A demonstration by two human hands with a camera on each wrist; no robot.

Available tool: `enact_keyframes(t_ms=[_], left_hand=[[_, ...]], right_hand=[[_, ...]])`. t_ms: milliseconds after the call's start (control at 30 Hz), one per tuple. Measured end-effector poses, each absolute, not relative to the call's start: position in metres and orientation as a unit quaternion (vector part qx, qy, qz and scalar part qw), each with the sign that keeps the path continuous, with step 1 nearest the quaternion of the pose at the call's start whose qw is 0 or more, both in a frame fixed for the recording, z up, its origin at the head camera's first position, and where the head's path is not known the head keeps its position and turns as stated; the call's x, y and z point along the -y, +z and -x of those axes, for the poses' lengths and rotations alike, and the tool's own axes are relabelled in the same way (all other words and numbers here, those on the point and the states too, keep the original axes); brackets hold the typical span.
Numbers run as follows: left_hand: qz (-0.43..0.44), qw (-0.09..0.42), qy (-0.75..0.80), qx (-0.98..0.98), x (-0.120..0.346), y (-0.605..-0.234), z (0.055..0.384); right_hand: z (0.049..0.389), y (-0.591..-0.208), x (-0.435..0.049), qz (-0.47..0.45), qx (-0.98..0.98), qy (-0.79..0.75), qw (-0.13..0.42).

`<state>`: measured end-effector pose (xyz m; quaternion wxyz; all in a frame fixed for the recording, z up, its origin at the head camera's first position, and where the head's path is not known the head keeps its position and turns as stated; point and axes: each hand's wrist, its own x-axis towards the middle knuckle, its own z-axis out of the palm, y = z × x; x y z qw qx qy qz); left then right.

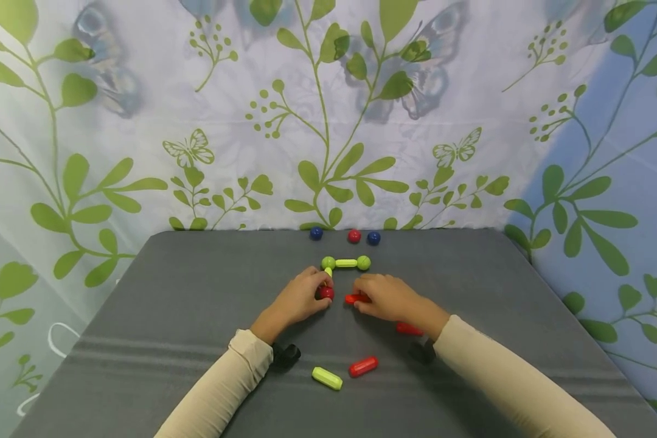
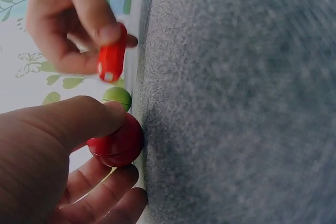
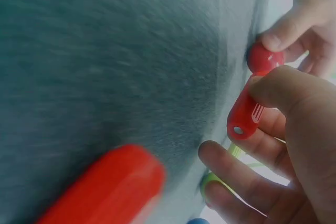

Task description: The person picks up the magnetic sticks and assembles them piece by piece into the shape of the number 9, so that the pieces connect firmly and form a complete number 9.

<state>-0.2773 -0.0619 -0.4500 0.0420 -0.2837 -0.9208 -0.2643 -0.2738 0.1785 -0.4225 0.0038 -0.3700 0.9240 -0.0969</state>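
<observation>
My left hand (image 1: 302, 294) holds a red ball (image 2: 122, 142) between thumb and fingers, down at the table top. A yellow-green rod runs from that ball's place back to a green ball (image 1: 328, 263), and another yellow-green rod (image 1: 346, 263) links it to a second green ball (image 1: 364, 263). In my right hand (image 1: 385, 296) a red rod (image 3: 245, 109) is pinched between thumb and fingers, its near end pointing toward the red ball. In the left wrist view a small gap shows between rod and red ball.
At the back edge of the grey table (image 1: 208, 274) lie a blue ball (image 1: 316, 233), a red ball (image 1: 354, 236) and another blue ball (image 1: 374, 238). Nearer me are a yellow-green rod (image 1: 326, 378) and a red rod (image 1: 364, 366). Another red rod (image 1: 409, 329) lies by the right forearm.
</observation>
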Motion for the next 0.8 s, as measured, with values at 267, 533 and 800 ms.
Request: enact_keyframes(t_ms=[267, 533, 800], left_hand=[[0.289, 0.044, -0.272, 0.917, 0.060, -0.452, 0.276], [0.284, 0.041, -0.275, 0.918, 0.060, -0.448, 0.276], [0.283, 0.041, -0.274, 0.918, 0.061, -0.447, 0.276]], right_hand=[[0.289, -0.423, -0.166, 0.343, -0.935, -0.086, 0.012], [0.296, -0.423, -0.158, 0.344, -0.936, -0.072, 0.011], [0.294, -0.422, -0.152, 0.354, -0.932, -0.073, 0.014]])
